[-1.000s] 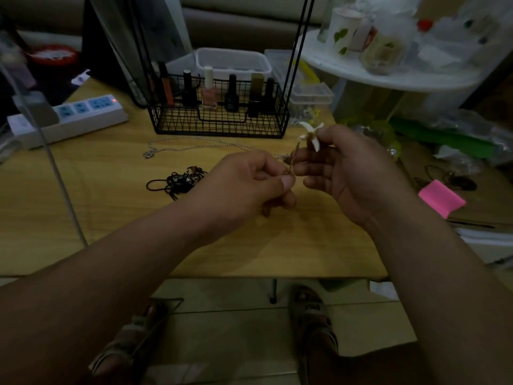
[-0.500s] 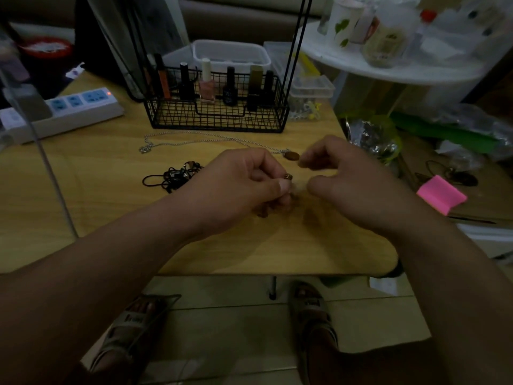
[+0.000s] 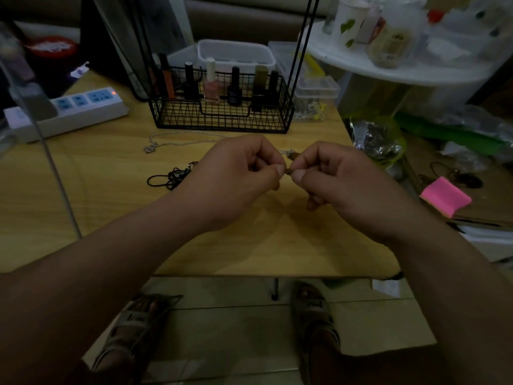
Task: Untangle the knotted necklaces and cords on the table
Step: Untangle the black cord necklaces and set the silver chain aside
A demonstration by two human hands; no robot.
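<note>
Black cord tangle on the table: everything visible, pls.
The black tangled cord is thin matte string bunched in a small knotted clump, one loop splaying left, a small metallic clasp at its upper right. It lies flat on the light wooden table, just left of the left hand; neither hand holds it.

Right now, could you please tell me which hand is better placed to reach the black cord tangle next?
Probably the left hand: the black cord tangle lies on the table beside it, while the right hand sits beyond the left. Both pinch a necklace piece.
</note>
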